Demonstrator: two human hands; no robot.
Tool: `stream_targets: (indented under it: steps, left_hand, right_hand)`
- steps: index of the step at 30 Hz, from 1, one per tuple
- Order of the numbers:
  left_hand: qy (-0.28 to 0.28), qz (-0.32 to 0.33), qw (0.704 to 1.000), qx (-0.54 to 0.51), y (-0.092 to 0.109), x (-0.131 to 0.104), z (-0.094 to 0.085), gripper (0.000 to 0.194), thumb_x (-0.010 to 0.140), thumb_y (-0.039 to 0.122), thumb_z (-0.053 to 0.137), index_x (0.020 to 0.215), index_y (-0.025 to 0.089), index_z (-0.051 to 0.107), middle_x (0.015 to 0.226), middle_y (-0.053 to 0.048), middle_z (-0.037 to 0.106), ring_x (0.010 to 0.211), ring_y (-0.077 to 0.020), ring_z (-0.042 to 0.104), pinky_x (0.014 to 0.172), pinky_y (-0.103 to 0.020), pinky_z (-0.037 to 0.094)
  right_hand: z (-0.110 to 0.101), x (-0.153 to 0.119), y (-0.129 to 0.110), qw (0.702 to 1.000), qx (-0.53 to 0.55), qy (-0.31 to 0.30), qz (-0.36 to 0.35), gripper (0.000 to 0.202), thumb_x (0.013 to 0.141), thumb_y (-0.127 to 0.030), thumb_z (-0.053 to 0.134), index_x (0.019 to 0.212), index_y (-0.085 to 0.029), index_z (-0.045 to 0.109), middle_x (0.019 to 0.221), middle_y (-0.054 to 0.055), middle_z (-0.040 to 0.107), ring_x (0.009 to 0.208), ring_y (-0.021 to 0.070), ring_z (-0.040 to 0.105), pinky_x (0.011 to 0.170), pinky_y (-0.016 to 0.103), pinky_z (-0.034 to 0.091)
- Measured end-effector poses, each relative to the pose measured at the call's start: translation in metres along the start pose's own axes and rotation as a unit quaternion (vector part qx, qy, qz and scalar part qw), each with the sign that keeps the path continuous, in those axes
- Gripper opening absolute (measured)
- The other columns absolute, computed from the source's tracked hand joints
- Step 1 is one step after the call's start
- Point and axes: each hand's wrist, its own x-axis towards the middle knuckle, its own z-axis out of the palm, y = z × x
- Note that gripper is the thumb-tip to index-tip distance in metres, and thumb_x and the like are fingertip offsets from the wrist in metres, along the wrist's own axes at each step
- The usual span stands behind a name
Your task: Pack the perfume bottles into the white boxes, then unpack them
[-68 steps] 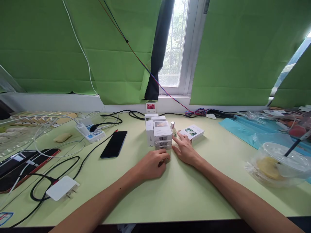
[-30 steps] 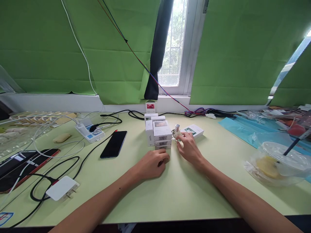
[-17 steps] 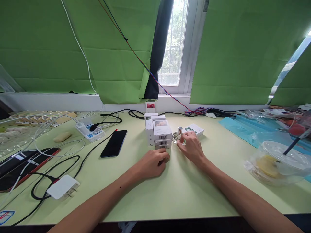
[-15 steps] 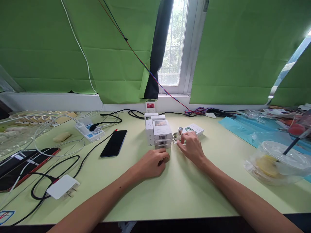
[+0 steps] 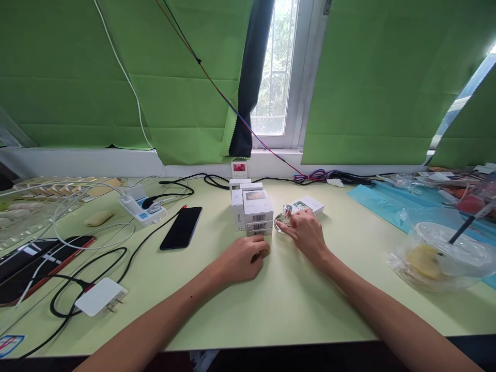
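Barcodes mark stacked boxes by the half-open left hand; right hand grips a bottle.

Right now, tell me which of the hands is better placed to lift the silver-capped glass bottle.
Probably the right hand: its thumb and fingers are on the silver-capped glass bottle. The left hand rests by the near end of the stacked white boxes, apart from it.

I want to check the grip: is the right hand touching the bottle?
Touching. The head view shows the right hand with its thumb lying across the front of the bottle, just below the silver cap.
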Motion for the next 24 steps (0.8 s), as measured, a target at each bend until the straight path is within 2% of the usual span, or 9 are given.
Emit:
stream_targets:
  steps: [9, 14, 18, 24]
  left_hand:
    - [-0.002, -0.001, 1.0, 0.004, 0.0002, -0.0001, -0.0002, 0.022, 0.077, 0.004, 0.05, 0.083, 0.02, 0.065, 0.084, -0.003, 0.065, 0.067, -0.0152, 0.057, 0.059, -0.026, 0.039]
    - [-0.003, 0.0, 1.0, 0.004, 0.0013, 0.0001, -0.001, 0.023, 0.077, 0.004, 0.05, 0.083, 0.02, 0.065, 0.083, -0.002, 0.065, 0.065, -0.0146, 0.056, 0.059, -0.026, 0.039]
    - [-0.003, 0.001, 1.0, 0.004, 0.0015, 0.0002, -0.0016, 0.023, 0.077, 0.004, 0.049, 0.083, 0.02, 0.065, 0.083, -0.002, 0.065, 0.066, -0.015, 0.056, 0.059, -0.026, 0.039]
    - [0.0, 0.005, 1.0, 0.004, 0.0013, -0.0003, -0.001, 0.023, 0.077, 0.004, 0.05, 0.082, 0.02, 0.065, 0.083, -0.002, 0.065, 0.066, -0.0147, 0.057, 0.058, -0.026, 0.039]
  right_hand:
    - [0.0004, -0.0007, 0.0024, 0.999, 0.02, 0.019, -0.021, 0.05, 0.097, -0.049, 0.063, 0.055, -0.024, 0.055, 0.075, 0.007, 0.071, 0.086, 0.0284, 0.056, 0.066, 0.036, 0.044]
    - [0.0009, -0.0006, 0.0023, 0.999, 0.03, 0.018, -0.004, 0.057, 0.1, -0.053, 0.056, 0.052, -0.023, 0.05, 0.073, 0.007, 0.07, 0.084, 0.0266, 0.055, 0.065, 0.033, 0.041]
    - [0.0023, -0.0005, 0.0012, 0.999, 0.037, 0.027, 0.007, 0.057, 0.102, -0.049, 0.053, 0.051, -0.023, 0.05, 0.068, 0.006, 0.068, 0.081, 0.0245, 0.055, 0.065, 0.031, 0.039]
    - [0.0043, -0.001, 0.0002, 0.997, 0.054, 0.062, 0.004, 0.049, 0.094, -0.039, 0.059, 0.05, -0.023, 0.047, 0.064, 0.005, 0.065, 0.078, 0.0228, 0.057, 0.064, 0.03, 0.04]
